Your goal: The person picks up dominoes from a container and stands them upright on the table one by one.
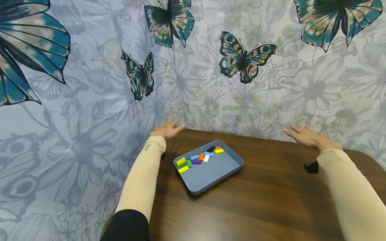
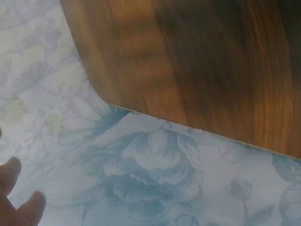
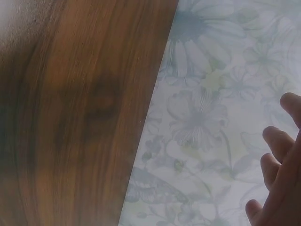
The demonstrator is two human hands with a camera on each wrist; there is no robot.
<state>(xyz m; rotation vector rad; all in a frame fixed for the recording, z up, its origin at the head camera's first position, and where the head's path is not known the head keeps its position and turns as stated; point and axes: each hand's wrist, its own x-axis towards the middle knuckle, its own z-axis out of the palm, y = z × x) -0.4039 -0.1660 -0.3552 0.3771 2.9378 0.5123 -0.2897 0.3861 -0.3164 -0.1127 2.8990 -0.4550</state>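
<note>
A grey-blue tray lies at an angle on the brown wooden table, holding several small coloured blocks along its far and left sides. Among them are a yellow block, a purple block, a white block and a black block. My left hand hovers with spread fingers beyond the tray's far left, by the table's back corner. Off to the right of the tray, my right hand is held up with fingers extended. Neither hand holds or touches anything.
The wooden table backs onto a wall covering with flowers and butterflies, and another patterned wall stands close on the left. A small black device sits under the right wrist. The table's edge runs below the right hand.
</note>
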